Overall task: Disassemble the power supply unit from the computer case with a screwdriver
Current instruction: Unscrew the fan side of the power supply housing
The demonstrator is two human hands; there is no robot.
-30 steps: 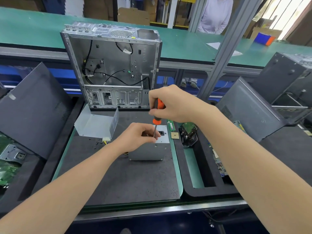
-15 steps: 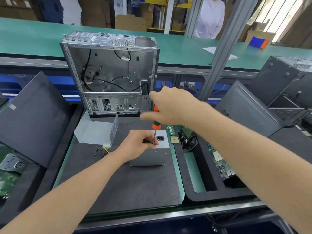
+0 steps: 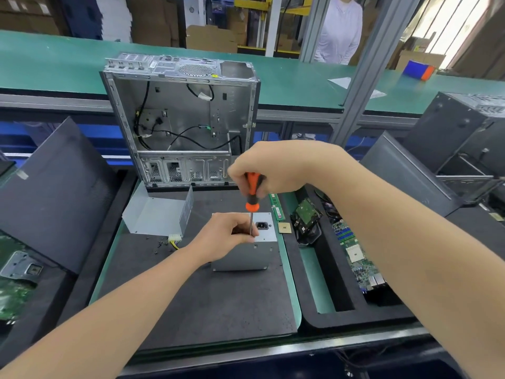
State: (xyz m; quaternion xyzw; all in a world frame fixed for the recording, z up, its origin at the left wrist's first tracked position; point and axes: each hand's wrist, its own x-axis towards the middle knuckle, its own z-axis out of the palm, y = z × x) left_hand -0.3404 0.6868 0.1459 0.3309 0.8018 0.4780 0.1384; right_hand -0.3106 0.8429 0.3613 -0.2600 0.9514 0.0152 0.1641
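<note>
The power supply unit [image 3: 246,258] lies on the bench [image 3: 205,305], out of the computer case [image 3: 180,119] behind it (so its own screws seem the job now). The fingers of the right hand [image 3: 273,168] clamp the handle of the screwdriver [image 3: 252,192], and those of the left hand [image 3: 226,236] pinch its shaft low down. The next move calls for square, downward-pressed turning.

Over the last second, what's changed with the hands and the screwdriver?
Little. The right hand shifted its fingers round the screwdriver handle, as if twisting; nothing grabbed or released. The left hand still steadies the shaft on the power supply; the case is unmoved.
</note>
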